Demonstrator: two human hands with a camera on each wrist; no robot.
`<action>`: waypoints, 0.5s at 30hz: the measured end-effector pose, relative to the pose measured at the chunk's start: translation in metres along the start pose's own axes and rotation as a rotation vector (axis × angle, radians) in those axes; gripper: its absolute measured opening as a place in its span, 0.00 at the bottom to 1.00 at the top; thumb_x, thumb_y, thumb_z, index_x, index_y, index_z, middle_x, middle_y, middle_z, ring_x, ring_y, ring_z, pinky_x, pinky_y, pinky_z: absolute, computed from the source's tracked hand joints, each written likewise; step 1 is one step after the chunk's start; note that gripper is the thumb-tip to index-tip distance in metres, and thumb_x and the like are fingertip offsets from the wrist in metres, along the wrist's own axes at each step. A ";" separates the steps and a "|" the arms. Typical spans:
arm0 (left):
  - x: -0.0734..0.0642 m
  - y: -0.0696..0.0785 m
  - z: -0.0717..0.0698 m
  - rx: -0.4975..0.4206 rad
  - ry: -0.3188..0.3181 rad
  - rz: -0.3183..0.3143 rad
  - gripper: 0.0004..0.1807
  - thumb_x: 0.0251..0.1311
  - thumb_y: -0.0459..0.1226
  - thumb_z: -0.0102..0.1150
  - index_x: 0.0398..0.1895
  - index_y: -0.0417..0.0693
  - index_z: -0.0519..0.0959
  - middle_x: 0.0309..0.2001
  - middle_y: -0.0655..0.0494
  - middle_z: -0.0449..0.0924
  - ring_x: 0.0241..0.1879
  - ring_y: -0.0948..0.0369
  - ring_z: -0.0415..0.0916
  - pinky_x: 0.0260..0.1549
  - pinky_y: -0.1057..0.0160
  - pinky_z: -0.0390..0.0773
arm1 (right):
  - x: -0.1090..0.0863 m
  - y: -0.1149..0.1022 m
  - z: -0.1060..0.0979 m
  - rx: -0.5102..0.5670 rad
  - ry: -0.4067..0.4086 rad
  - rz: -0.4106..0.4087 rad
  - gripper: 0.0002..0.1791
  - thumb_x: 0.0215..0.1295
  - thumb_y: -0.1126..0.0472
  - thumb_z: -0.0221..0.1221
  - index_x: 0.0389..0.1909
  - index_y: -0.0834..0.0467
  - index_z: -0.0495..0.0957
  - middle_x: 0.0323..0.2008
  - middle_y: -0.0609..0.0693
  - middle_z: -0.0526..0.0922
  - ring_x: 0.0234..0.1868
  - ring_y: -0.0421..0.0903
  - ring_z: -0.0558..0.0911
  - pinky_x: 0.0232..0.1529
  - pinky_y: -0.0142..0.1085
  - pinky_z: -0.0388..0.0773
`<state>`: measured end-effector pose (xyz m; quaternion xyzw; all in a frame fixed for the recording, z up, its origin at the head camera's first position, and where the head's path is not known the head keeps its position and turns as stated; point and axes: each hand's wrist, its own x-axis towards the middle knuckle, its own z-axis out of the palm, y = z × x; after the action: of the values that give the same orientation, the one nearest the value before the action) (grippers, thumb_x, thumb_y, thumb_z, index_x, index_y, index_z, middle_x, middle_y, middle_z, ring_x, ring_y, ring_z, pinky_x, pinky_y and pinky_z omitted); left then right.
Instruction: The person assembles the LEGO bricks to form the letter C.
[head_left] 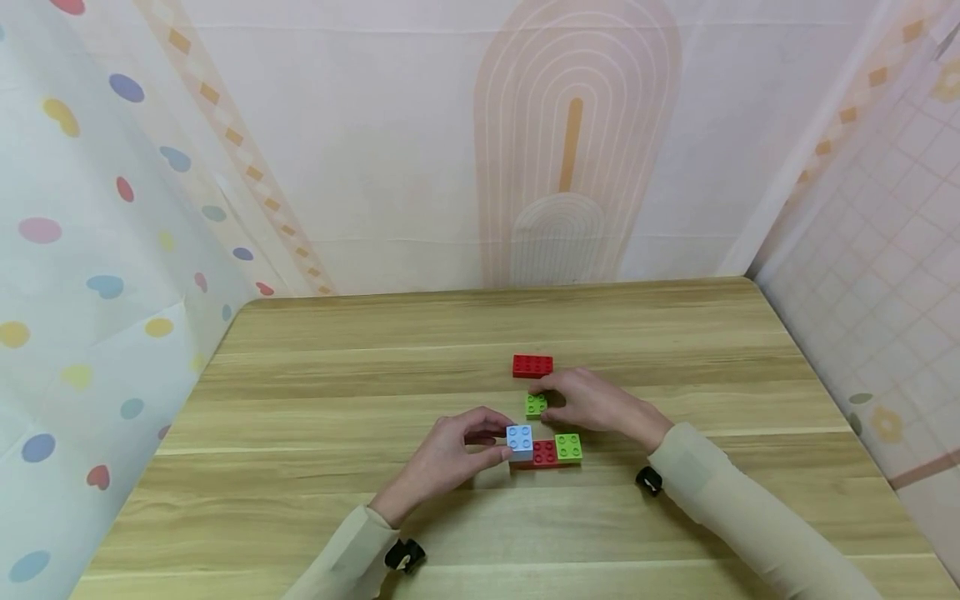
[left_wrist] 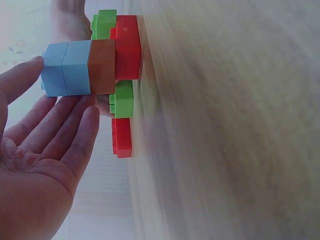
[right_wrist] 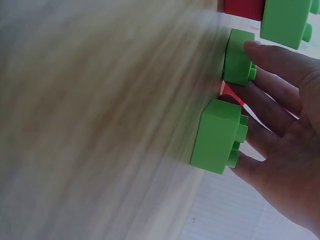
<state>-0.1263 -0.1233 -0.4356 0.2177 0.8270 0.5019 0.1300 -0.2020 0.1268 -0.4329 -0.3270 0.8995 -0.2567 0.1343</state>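
My left hand [head_left: 457, 450] holds the light blue toy building bricks [left_wrist: 65, 68] between thumb and fingers. These two blue bricks are stacked on an orange-brown brick [left_wrist: 102, 66], which sits on one end of a red brick [head_left: 544, 452]. A green brick [head_left: 568, 447] is fixed on that red brick's other end. Just behind, my right hand [head_left: 592, 402] pinches a small green brick [head_left: 536, 405] that stands on the table. Another green brick [right_wrist: 217, 137] lies by the right hand's fingers in the right wrist view; the hand covers it in the head view.
A separate red brick [head_left: 532, 366] lies on the wooden table [head_left: 337, 358] just beyond the right hand. Patterned cloth [head_left: 375, 150] hangs behind the table and at both sides. A black wrist strap [head_left: 405, 555] shows at the left sleeve.
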 end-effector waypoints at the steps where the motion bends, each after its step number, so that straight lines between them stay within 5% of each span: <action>1: 0.000 0.000 0.000 -0.001 0.000 0.000 0.17 0.62 0.42 0.67 0.53 0.52 0.79 0.49 0.59 0.83 0.49 0.59 0.82 0.49 0.63 0.80 | 0.000 0.000 0.000 -0.003 0.003 0.002 0.22 0.64 0.59 0.67 0.59 0.58 0.79 0.56 0.51 0.81 0.57 0.48 0.78 0.58 0.46 0.75; 15: 0.001 -0.002 0.000 -0.006 0.000 0.016 0.17 0.62 0.41 0.68 0.53 0.51 0.79 0.49 0.58 0.83 0.49 0.58 0.82 0.49 0.63 0.80 | -0.018 -0.013 -0.010 0.038 0.108 -0.018 0.21 0.67 0.58 0.63 0.61 0.56 0.78 0.58 0.50 0.80 0.60 0.50 0.77 0.60 0.49 0.74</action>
<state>-0.1272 -0.1237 -0.4373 0.2239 0.8236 0.5055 0.1267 -0.1859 0.1338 -0.4160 -0.3181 0.8975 -0.2921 0.0896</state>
